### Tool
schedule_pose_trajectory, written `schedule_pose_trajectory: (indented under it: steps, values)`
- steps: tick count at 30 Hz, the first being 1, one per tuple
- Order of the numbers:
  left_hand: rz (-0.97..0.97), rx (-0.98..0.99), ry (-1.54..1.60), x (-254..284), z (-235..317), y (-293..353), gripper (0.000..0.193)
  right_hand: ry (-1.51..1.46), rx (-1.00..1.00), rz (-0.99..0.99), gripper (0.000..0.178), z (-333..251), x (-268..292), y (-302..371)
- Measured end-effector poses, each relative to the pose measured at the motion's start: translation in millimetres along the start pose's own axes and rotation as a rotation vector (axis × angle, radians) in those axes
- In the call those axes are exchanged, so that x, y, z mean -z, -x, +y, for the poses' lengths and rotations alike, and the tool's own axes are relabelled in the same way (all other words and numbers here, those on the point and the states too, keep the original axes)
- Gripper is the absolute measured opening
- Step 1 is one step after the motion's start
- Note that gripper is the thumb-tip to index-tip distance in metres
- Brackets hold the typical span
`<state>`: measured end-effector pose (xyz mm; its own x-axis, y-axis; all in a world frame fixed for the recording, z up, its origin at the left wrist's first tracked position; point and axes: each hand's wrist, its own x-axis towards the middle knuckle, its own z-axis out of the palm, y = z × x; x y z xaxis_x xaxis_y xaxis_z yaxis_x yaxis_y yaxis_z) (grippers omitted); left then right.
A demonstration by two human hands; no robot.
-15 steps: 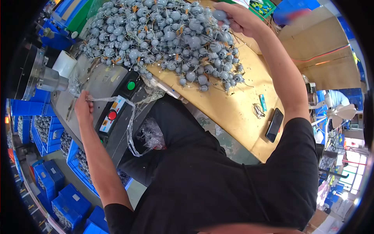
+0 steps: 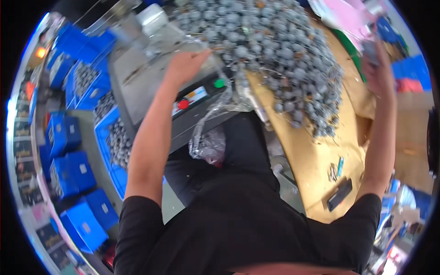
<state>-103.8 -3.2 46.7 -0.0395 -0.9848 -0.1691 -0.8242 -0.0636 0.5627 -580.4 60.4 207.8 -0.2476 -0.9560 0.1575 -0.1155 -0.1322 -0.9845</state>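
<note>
At the machine's upper edge, my left hand (image 2: 185, 68) has its fingers pinched together at a clear plastic strip (image 2: 198, 130). That strip runs past the green button (image 2: 219, 83) and down to crumpled clear film (image 2: 211, 144) on my lap. Out at the far right, my right hand (image 2: 379, 75) is closed round a grey rounded part (image 2: 370, 52), blurred by motion. Between the hands, a big heap of grey ball-shaped parts with thin stems (image 2: 293, 68) covers the far part of the tan table (image 2: 293, 151).
A red button (image 2: 183, 104) sits on the dark machine panel. On the table's near right lie a black phone (image 2: 339, 195), a teal stick-shaped item (image 2: 340, 166) and a small metal item (image 2: 332, 172). Blue bins (image 2: 85, 224) stand at left; a cardboard sheet (image 2: 415, 133) is at right.
The view has turned, shifting the scene. My left hand has moved over the machine toward the heap with the strip. My right hand has moved away from the heap to the right, holding the grey part.
</note>
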Motion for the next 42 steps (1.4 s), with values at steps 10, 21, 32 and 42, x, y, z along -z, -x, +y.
schedule_pose_trajectory:
  steps: [10, 21, 32, 42]
  values:
    - [0.714, 0.162, -0.410, 33, -74, -4, 0.074, -0.411, -0.180, 0.122, 0.037, -3, 14, 11]
    - [0.889, 0.126, -0.193, 30, -107, -18, 0.075, -0.093, -0.046, -0.135, 0.049, -18, 35, 12]
    - [1.079, 0.202, -0.002, 61, -225, 151, 0.076, 0.071, -0.166, -0.131, 0.041, -10, 15, 25]
    - [0.733, 0.898, -0.167, 3, -366, 275, 0.085, 0.291, -0.015, -0.251, 0.033, -45, 1, 28]
